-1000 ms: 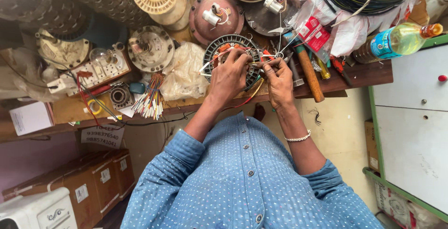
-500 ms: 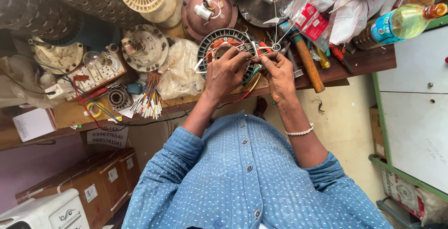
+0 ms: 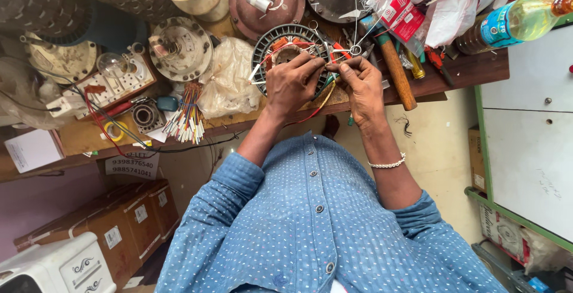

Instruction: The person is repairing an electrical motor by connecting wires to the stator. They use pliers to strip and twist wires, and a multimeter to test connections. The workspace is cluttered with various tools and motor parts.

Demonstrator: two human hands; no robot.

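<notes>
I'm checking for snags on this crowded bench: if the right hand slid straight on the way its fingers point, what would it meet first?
Most likely the left hand: the right hand points across at it, fingertips nearly touching over the ribbed round motor winding. Depth is hard to judge.

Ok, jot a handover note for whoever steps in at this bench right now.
Left hand: on the round motor stator, fingers pinching thin wires.
Right hand: pinches the same wires from the other side.
Wooden-handled hammer lies just right of it; coloured wire bundle further left on the bench.
Done: unclear. Left: loose wire ends stick out at the stator's left edge.
</notes>
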